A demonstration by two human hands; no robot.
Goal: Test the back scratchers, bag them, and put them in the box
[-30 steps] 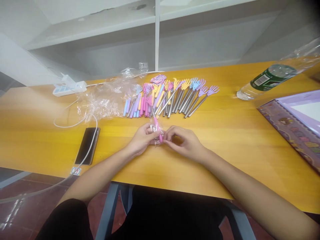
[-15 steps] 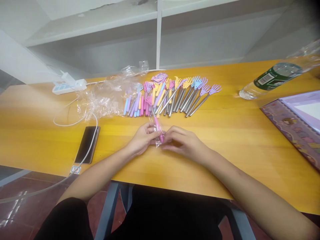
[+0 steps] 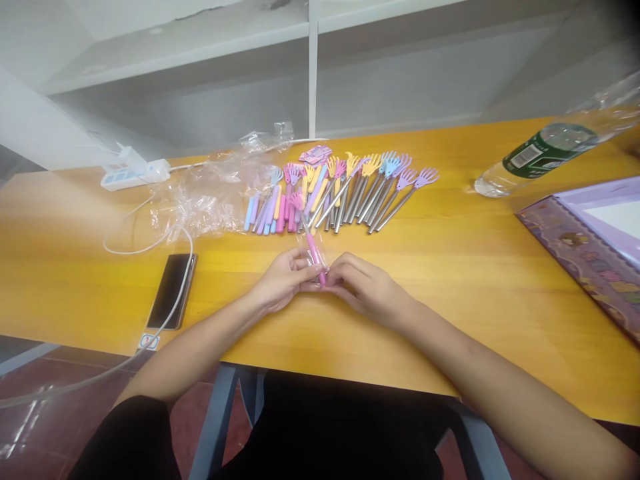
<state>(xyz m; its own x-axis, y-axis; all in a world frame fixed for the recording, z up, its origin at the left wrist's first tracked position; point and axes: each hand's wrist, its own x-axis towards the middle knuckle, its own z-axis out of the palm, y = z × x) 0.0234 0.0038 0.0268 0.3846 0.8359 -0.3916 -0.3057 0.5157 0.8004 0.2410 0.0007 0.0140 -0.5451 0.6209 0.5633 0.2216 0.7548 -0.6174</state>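
Note:
A pink back scratcher (image 3: 314,249) with a hand-shaped head and a metal shaft lies inside a clear plastic sleeve, head pointing away from me. My left hand (image 3: 286,280) grips it and its sleeve near the handle, thumb on top. At the lower end of the handle, my right hand (image 3: 365,287) has thumb and fingers pinched together at the sleeve's edge; the exact hold is partly hidden. Just beyond both hands, several back scratchers (image 3: 380,193) in purple, blue, yellow and pink lie in a row, along with several loose coloured handles (image 3: 273,207).
Crumpled clear plastic bags (image 3: 210,200) lie left of the row, near a white power strip (image 3: 143,175). A phone (image 3: 173,291) with a white cable (image 3: 183,293) across it is at left. At right are a water bottle (image 3: 535,157) and a patterned box (image 3: 590,260). Small pink cards (image 3: 315,155) lie behind.
My right thumb and fingers have closed together at the handle's lower end; they were further apart before. The left hand keeps its hold on the back scratcher. The view has shifted slightly.

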